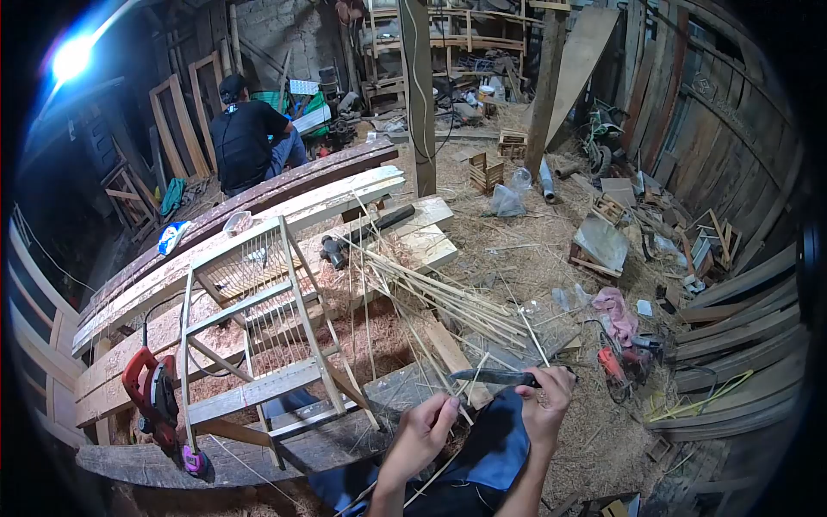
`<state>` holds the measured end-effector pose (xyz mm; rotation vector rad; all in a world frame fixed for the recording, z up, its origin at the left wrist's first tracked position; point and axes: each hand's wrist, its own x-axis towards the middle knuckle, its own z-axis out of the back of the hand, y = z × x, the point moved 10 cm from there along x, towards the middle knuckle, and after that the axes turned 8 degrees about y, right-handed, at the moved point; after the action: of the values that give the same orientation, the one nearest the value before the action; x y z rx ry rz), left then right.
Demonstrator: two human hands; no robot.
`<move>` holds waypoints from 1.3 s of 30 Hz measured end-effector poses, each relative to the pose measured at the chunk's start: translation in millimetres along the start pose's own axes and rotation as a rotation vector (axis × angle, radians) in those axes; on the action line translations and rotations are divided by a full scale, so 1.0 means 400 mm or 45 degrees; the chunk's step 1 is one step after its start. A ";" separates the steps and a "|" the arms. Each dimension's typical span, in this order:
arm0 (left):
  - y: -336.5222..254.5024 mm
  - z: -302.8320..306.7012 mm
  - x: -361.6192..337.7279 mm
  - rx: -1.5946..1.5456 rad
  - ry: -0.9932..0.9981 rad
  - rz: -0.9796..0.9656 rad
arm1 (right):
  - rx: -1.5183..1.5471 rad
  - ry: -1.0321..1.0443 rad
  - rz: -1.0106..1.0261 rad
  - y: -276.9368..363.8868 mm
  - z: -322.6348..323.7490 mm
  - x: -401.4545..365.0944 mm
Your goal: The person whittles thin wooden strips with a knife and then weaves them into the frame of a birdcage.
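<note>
My right hand (544, 405) is closed around the handle of a knife (493, 376), its dark blade pointing left. My left hand (422, 435) is pinched, thumb against fingers, just below and left of the blade. A thin wooden strip (438, 474) runs by this hand and down over my lap; the exact grip is partly hidden by the fingers. A bundle of thin strips (457, 297) lies ahead of the hands. To the left, a wooden frame with thin upright bars (299, 373) stands on the bench.
A hammer (332, 252) rests on planks (138, 366) among shavings. At the left stands a red power saw (142, 379). Another person (245, 142) sits with their back to me beyond the planks. A post (418, 103) rises ahead; a red power tool (612, 366) lies right.
</note>
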<state>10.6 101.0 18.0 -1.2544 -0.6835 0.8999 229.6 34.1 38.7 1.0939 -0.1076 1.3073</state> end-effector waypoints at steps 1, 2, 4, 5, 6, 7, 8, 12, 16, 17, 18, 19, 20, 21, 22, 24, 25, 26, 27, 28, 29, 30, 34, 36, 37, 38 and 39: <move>-0.001 -0.002 0.000 0.000 0.004 -0.005 | -0.007 -0.001 -0.001 -0.001 0.001 -0.001; -0.002 -0.003 0.001 0.000 0.007 -0.010 | -0.007 -0.001 0.000 -0.002 0.003 -0.001; -0.004 -0.007 0.000 0.004 0.016 0.005 | 0.003 0.009 -0.018 -0.007 0.007 -0.001; -0.003 -0.009 0.000 0.009 0.024 0.023 | 0.002 0.008 -0.020 -0.006 0.010 -0.001; -0.001 -0.009 -0.001 0.010 0.026 0.024 | -0.001 0.008 -0.035 -0.006 0.014 0.000; 0.006 -0.010 0.000 -0.007 0.030 0.035 | -0.003 0.007 -0.049 -0.007 0.015 0.001; 0.011 -0.011 0.000 -0.025 0.033 0.045 | -0.002 0.006 -0.048 -0.007 0.014 0.002; 0.007 -0.007 -0.001 -0.037 0.027 0.019 | -0.023 -0.006 -0.016 -0.009 0.018 0.001; 0.017 0.034 -0.015 0.004 -0.047 0.029 | -0.092 -0.161 -0.262 -0.084 0.066 -0.026; 0.028 0.049 -0.019 -0.029 -0.077 0.046 | -0.009 -0.183 -0.349 -0.142 0.082 -0.048; 0.018 0.059 -0.026 -0.085 -0.092 0.049 | -0.048 -0.214 -0.354 -0.143 0.108 -0.047; 0.026 0.068 -0.023 -0.085 -0.094 0.049 | -0.088 -0.244 -0.360 -0.140 0.130 -0.049; 0.049 0.073 -0.019 -0.128 -0.096 0.077 | -0.090 -0.240 -0.361 -0.136 0.135 -0.051; 0.062 0.070 -0.015 -0.174 -0.095 0.105 | -0.089 -0.209 -0.314 -0.114 0.134 -0.042; 0.069 0.062 -0.008 -0.227 -0.109 0.118 | -0.090 -0.183 -0.265 -0.095 0.129 -0.033; 0.056 0.044 0.002 -0.188 -0.091 0.097 | -0.030 -0.120 -0.213 -0.063 0.095 -0.018; 0.046 0.040 0.004 -0.142 -0.084 0.078 | 0.043 -0.053 -0.159 -0.044 0.065 -0.012; 0.044 0.036 0.003 -0.134 -0.086 0.077 | 0.065 0.043 -0.145 -0.037 0.032 -0.008; 0.048 0.029 0.003 -0.276 -0.079 0.079 | 0.097 0.025 -0.083 -0.015 0.016 -0.007; 0.051 0.028 0.002 -0.415 -0.076 0.079 | 0.092 0.078 -0.063 0.000 -0.006 0.001; 0.057 0.033 0.002 -0.410 -0.081 0.079 | 0.080 0.135 -0.044 0.012 -0.022 0.007; 0.061 0.046 0.003 -0.382 -0.105 0.067 | 0.086 0.138 -0.042 0.014 -0.022 0.006; 0.063 0.049 0.001 -0.468 -0.155 0.139 | 0.065 0.161 -0.081 0.007 -0.020 0.008; 0.067 0.038 0.008 -0.460 -0.131 0.108 | 0.061 0.166 -0.074 0.010 -0.018 0.011; 0.066 0.033 0.011 -0.449 -0.113 0.079 | 0.064 0.170 -0.063 0.016 -0.019 0.012; 0.069 0.029 0.012 -0.448 -0.110 0.079 | 0.069 0.176 -0.052 0.022 -0.021 0.013; 0.074 0.021 0.014 -0.421 -0.090 0.098 | 0.069 0.176 -0.053 0.026 -0.023 0.014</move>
<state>0.6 111.7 -9.6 -1.5564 -0.8702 0.9224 218.6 43.1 43.1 1.0433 0.0534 1.3508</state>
